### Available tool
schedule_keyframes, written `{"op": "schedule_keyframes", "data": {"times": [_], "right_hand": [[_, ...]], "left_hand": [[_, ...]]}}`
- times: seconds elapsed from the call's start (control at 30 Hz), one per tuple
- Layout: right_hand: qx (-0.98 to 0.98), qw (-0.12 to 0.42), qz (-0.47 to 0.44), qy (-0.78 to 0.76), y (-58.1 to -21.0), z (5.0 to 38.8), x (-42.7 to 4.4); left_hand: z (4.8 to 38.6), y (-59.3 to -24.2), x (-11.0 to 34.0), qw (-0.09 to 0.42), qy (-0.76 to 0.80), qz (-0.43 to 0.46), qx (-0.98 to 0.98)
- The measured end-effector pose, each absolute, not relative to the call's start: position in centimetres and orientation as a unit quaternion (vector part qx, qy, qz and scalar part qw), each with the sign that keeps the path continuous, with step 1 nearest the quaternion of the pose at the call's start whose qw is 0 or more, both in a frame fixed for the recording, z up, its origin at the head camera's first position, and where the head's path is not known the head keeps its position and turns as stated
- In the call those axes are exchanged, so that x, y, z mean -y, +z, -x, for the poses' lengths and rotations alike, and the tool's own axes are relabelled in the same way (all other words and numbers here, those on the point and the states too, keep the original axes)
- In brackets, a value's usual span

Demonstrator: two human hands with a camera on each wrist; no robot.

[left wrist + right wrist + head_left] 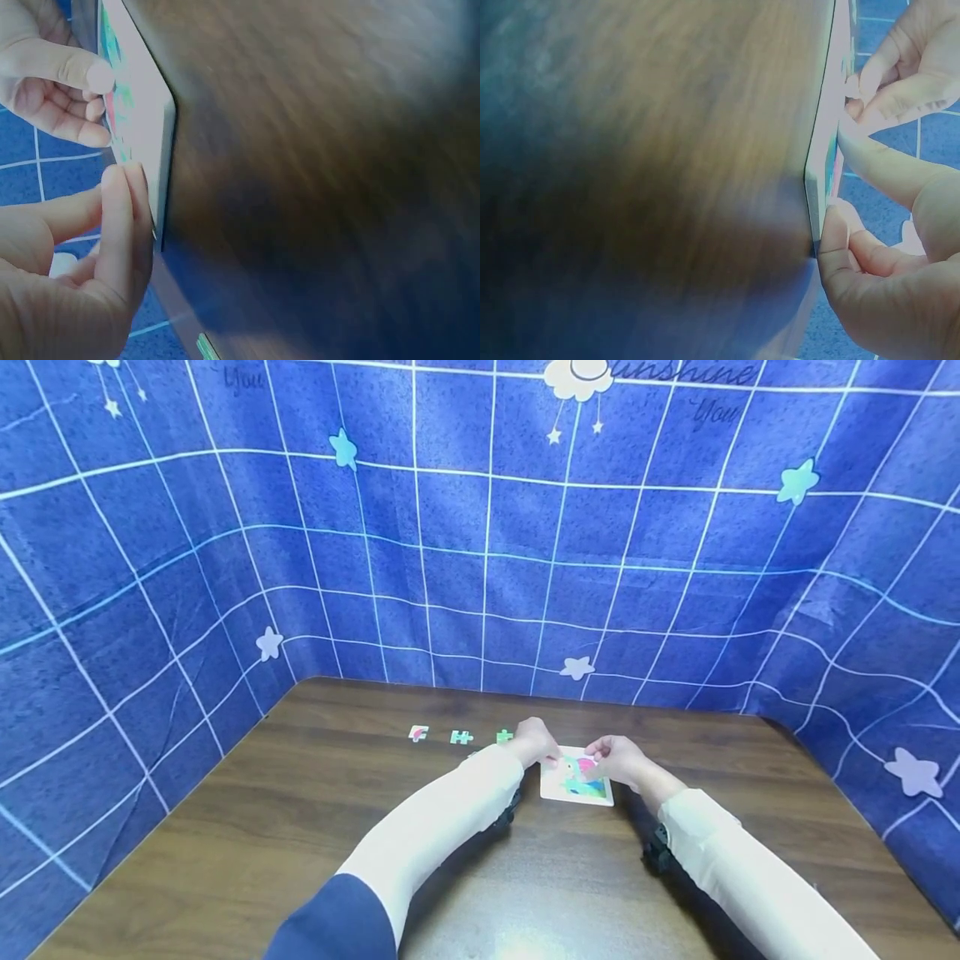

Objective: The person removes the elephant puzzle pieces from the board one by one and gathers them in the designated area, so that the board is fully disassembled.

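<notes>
i've got the puzzle board [577, 799] lying flat on the wooden table [337, 793], between both hands, pic side up. looks thin, stiff & light, prob card or wood, so it'd slide easily if shoved; smooth face might be a bit slippery, & the small parts prob nick or bend at the tabs. best hold imo is by the pale rim, thumb on top, fingers vs the far edge. right hand [618, 762] does abt that: thumb laid over the face, other fingers curled at the edge, a small gap between, so i read it as clamped lightly on the board. left hand [534, 742] has thumb & fingertips together at the board's left side; can't tell if a pc or just the rim is between them. loose pieces [461, 737] lie in a row off to the left, best pinched by their edges w/ fingertips
</notes>
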State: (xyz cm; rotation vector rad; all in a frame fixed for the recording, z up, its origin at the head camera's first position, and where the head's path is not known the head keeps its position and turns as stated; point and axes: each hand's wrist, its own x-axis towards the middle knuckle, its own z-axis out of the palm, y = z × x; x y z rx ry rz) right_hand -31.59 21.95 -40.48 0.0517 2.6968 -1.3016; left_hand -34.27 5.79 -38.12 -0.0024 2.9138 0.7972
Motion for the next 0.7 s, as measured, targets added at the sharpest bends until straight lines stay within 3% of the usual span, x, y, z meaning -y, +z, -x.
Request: {"op": "schedule_keyframes", "data": {"times": [0.7], "right_hand": [[-0.905, 0.068, -0.012, -0.42, -40.3, 31.5, -21.9]], "left_hand": [[37.2, -40.4, -7.2, 0.058, 0.26, 0.06, -0.962]]}}
